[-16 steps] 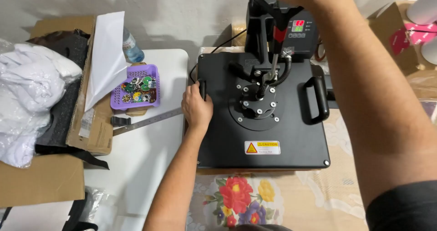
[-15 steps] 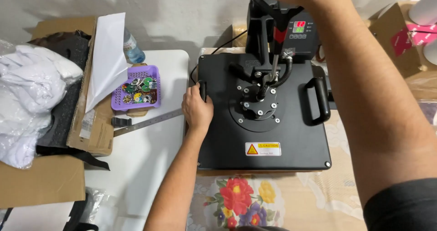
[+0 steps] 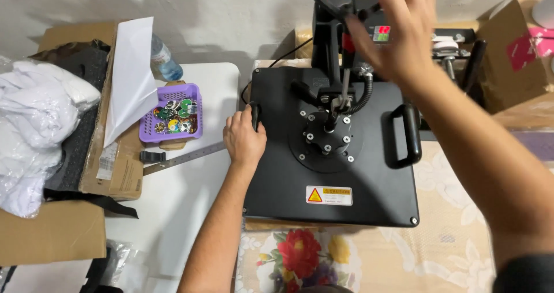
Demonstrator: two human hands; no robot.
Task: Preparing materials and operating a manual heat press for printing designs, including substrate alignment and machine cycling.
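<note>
The flat, matte black metal heat press fills the frame's centre on the counter. The left hand grips its left side handle; the right hand, blurred, hovers with fingers spread, upper right.

The heat press is matt black metal, its handles smooth; the ruler is dull bare steel, the purple basket perforated plastic, the box rough cardboard, the tablecloth soft floral fabric.
</note>
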